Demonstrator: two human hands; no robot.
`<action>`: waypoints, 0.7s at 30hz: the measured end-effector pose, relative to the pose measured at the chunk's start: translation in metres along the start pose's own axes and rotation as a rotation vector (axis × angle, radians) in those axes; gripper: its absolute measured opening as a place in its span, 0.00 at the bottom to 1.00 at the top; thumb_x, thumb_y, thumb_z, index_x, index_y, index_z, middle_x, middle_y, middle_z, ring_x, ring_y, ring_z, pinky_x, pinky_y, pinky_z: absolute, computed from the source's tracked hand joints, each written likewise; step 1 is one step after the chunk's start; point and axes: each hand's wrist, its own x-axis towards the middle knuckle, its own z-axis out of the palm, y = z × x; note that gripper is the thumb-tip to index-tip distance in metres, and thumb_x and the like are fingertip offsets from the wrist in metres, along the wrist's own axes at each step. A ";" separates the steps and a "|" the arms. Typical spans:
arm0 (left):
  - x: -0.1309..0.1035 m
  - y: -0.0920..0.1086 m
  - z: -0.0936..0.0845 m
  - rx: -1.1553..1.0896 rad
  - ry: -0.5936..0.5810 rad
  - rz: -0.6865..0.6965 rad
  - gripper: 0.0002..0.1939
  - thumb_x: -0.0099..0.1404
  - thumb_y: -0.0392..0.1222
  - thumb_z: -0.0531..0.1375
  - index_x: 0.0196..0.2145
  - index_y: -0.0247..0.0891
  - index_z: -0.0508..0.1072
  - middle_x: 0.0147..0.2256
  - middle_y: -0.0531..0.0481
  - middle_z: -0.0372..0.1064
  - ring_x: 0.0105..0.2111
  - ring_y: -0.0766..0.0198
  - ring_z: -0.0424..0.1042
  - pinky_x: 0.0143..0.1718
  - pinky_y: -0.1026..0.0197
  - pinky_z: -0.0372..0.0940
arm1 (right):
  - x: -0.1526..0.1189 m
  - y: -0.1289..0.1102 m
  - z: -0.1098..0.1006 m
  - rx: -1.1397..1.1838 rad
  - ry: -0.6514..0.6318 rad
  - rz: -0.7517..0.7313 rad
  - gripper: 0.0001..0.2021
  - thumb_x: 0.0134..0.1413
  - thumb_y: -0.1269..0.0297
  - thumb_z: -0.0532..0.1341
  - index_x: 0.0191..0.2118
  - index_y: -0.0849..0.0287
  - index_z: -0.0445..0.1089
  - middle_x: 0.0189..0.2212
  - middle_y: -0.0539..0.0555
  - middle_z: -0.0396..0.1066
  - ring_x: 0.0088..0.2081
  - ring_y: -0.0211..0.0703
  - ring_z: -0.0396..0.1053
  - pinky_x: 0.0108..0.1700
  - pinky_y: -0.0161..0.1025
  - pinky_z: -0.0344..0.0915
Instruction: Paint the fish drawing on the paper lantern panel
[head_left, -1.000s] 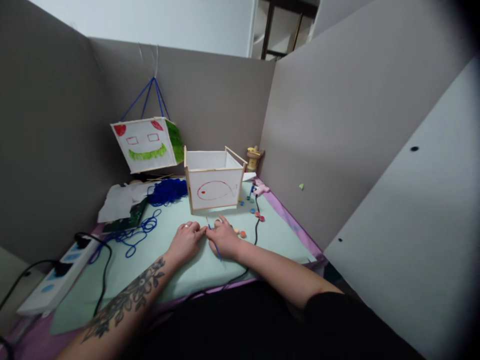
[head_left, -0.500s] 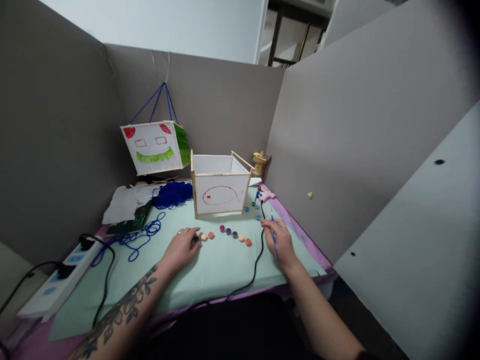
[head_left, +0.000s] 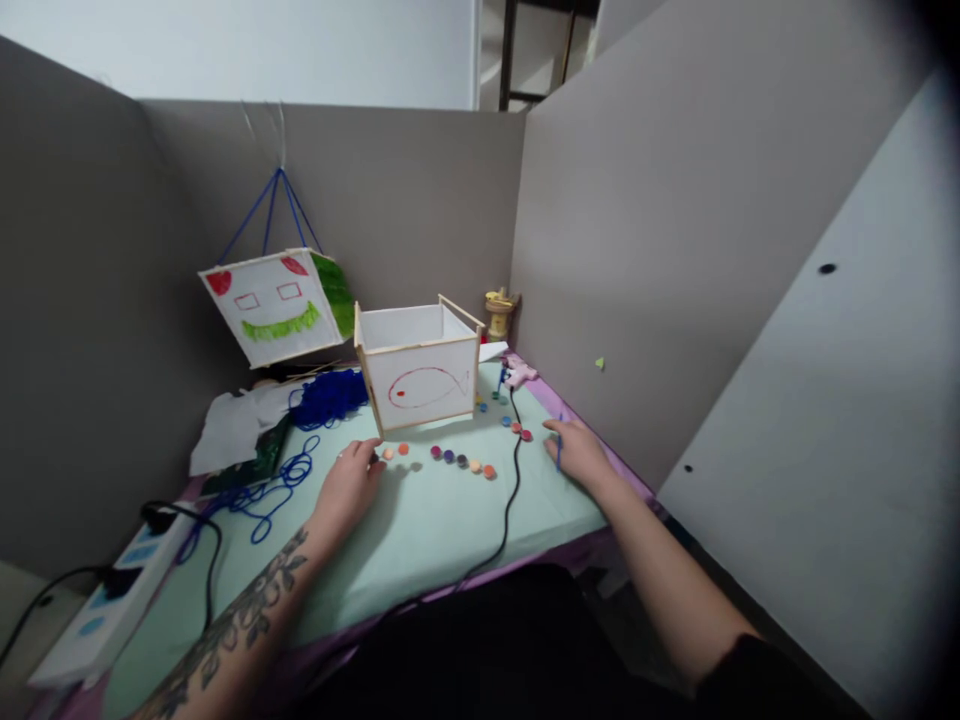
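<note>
My left hand [head_left: 352,482] rests on the table with its fingers closed on the left end of a short strip of paint pots [head_left: 403,449], orange and cream ones showing. My right hand [head_left: 581,455] holds a thin blue paintbrush [head_left: 559,450] near the table's right edge. Between the hands lies a second strip of paint pots [head_left: 462,460], from magenta and purple to cream and orange. Behind them stands a white box lantern [head_left: 427,385] with wooden stick edges and a red fish outline on its front.
A painted box lantern [head_left: 277,310] hangs on blue cords at the back left. Blue yarn [head_left: 330,398] lies below it. More paint pots [head_left: 516,428] and a pink glue gun [head_left: 520,373] lie at the right, with a black cable [head_left: 510,510] crossing the table. A power strip [head_left: 97,610] sits left.
The view has turned right. My right hand has moved right with the paintbrush, uncovering paint pots by the cable. My left hand still holds the short strip, which sits a little farther back.
</note>
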 end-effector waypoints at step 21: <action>0.070 0.048 0.066 -0.221 -0.173 0.196 0.16 0.63 0.47 0.54 0.43 0.37 0.73 0.43 0.44 0.72 0.44 0.57 0.69 0.46 0.59 0.61 | 0.010 -0.028 0.023 0.064 0.051 -0.027 0.11 0.56 0.71 0.54 0.41 0.60 0.72 0.34 0.56 0.74 0.40 0.44 0.66 0.41 0.36 0.60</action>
